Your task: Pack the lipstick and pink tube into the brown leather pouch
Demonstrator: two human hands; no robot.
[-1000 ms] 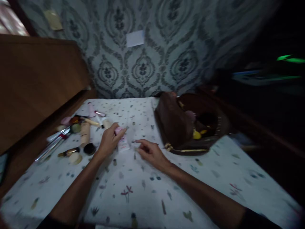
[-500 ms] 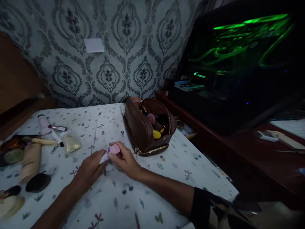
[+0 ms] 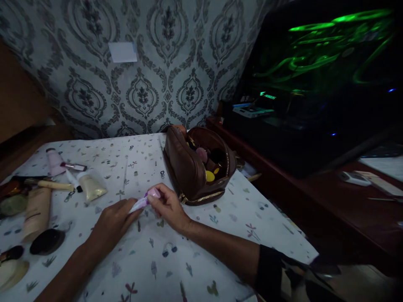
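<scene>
A small white and purple tube (image 3: 139, 204) with a pink cap (image 3: 154, 193) is held above the patterned tablecloth. My left hand (image 3: 113, 218) is closed around the tube's lower end, hiding part of it. The fingers of my right hand (image 3: 170, 207) are closed on the cap end, thumb toward me. Just beyond my right hand stands a brown cosmetic bag (image 3: 183, 161), unzipped. Inside it I see a yellow round item (image 3: 210, 176), a pink one (image 3: 202, 154) and darker things that I cannot make out.
Cosmetics lie at the left: a beige tube (image 3: 37, 212), a black round item (image 3: 47, 242), a pink tube (image 3: 55, 161), a clear pouch (image 3: 91, 186) and a wooden-handled brush (image 3: 56, 185). A dark red desk (image 3: 302, 201) with a green-lit computer case (image 3: 315, 63) adjoins at right.
My hands have drawn slightly apart along the tube, and more of its white and purple body shows between them. The camera view has shifted a little.
</scene>
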